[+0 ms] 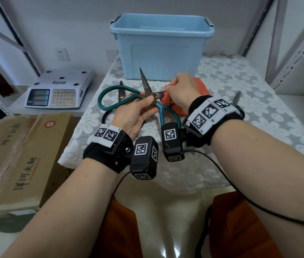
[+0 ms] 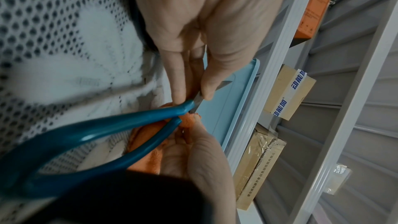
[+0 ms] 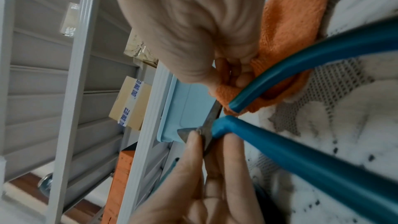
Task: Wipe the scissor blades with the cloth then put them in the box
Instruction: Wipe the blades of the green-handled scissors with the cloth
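Steel, dull and spotted with what looks like rust, makes up the blades of the scissors (image 1: 148,91), which are held open above the lace tablecloth (image 1: 231,86) just in front of the blue box (image 1: 161,43). The pair is pinched at its pivot by the left hand (image 1: 134,116), thumb on one flat and fingers behind, so that one blade points up toward the box and the other runs sideways into the right hand (image 1: 180,90). That hand's fingers are curled around the orange cloth (image 1: 200,86), which is folded over the sideways blade, as the right wrist view confirms. The scissors are judged to be rigid and fairly heavy for their size, with weight carried in the large teal-coated handle loops (image 1: 110,97); those loops should offer a surer, less slippery hold than the bare metal. The pivot grip is thought sound for wiping, since it stops the blades from swinging shut on the cloth hand. The edges and points are best avoided, with strokes drawn from pivot to tip. The cloth looks soft, thick and compliant, so it should wrap both faces readily. Other scissors lie on the table nearby.
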